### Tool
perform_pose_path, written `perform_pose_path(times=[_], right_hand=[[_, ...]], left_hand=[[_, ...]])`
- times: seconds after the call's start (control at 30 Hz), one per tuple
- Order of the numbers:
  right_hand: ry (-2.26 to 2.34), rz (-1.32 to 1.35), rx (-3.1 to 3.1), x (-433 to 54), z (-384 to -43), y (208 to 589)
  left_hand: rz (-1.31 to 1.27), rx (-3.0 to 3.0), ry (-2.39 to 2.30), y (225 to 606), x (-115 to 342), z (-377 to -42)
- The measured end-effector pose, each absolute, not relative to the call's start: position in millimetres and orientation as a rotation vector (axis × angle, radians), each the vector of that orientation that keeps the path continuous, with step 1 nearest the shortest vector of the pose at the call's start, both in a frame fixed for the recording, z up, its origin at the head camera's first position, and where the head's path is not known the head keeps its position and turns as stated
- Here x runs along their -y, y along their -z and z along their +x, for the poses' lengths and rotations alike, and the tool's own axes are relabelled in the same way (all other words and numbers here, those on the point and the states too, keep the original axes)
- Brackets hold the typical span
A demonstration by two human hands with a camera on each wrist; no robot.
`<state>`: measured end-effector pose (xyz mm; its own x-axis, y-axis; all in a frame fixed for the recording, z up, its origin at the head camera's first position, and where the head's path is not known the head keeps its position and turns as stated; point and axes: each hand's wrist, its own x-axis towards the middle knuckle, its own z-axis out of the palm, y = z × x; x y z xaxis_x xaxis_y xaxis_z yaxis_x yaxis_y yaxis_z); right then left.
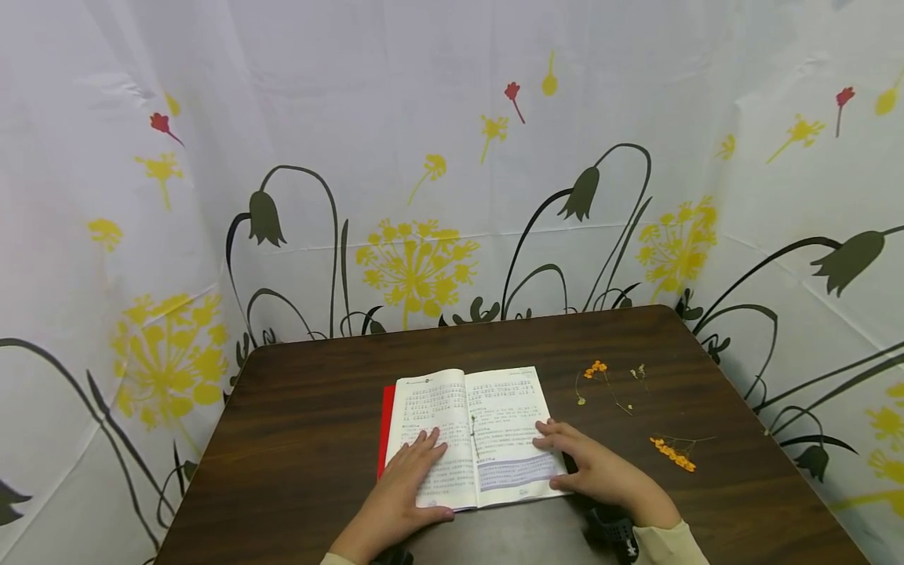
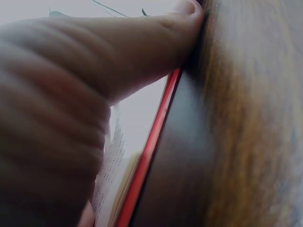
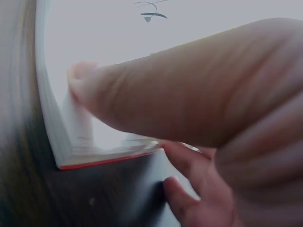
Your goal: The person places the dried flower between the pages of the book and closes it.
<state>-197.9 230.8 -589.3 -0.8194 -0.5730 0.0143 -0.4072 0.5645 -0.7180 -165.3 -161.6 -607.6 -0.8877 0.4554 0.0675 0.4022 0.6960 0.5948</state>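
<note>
An open book with printed pages and a red cover lies on the brown table. My left hand rests on the lower left page, its fingers spread and its thumb near the bottom edge. At the right page's outer edge is my right hand, with fingertips and thumb touching the page. The right wrist view shows that thumb lying over the page, with other fingers beside the book's edge. A thin dried sprig lies along the inner side of the right page, by the fold.
Right of the book lie dried flowers: an orange sprig with thin stems, a small pale sprig and a larger orange cluster. Behind the table hangs a white curtain printed with flowers.
</note>
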Motion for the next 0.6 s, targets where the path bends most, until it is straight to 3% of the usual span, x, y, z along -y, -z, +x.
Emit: perform_pose_path(times=[0.27,0.6], right_hand=[[0.98,-0.937,-2.878,-215.7,-200.8,597.0],[1.27,-0.754,-2.936,-203.1,-198.6,590.0]], left_hand=[[0.7,-2.815,-0.964,607.7,161.7,-163.3],[0.689,-2.803,-0.943,609.9,161.1,-165.6]])
